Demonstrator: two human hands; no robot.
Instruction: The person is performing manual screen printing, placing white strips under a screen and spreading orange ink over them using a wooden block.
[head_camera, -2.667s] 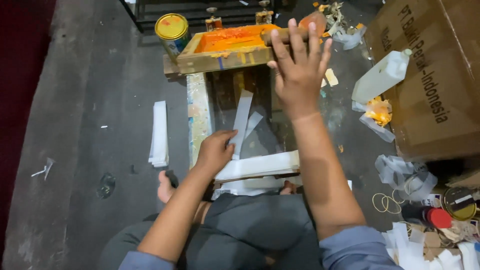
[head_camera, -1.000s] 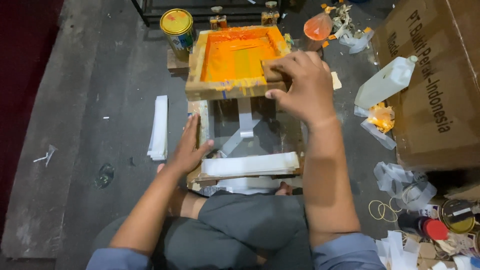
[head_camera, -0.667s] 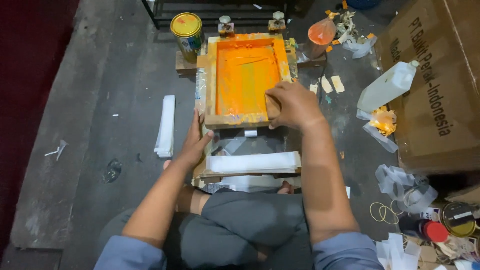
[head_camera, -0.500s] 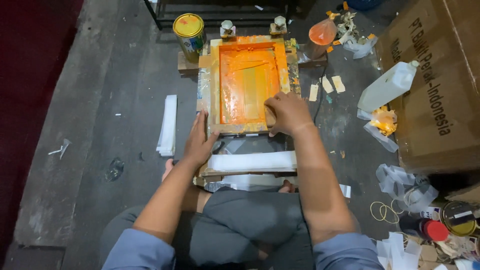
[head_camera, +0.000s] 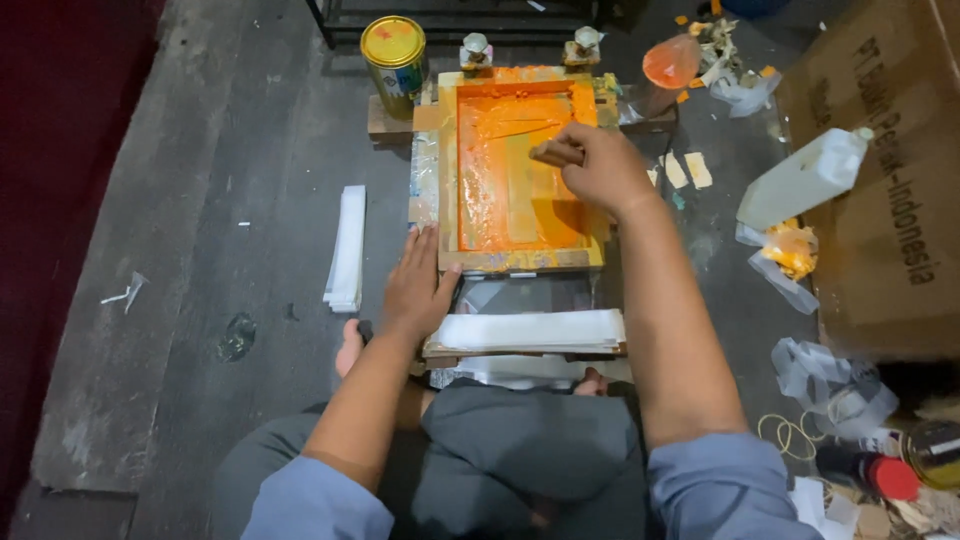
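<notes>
A wooden screen-printing frame (head_camera: 520, 170), flooded with orange ink, is lying flat on the floor before the seated person. The right hand (head_camera: 597, 165) is closing its fingers around a squeegee handle (head_camera: 552, 152) inside it; the left hand (head_camera: 416, 285) is pressing spread fingers on the frame's near corner. A yellow-lidded tin (head_camera: 394, 52) is standing just beyond, lid shut.

Screen-printing workshop: inked frame (head_camera: 520, 260), paint can (head_camera: 394, 52).
</notes>
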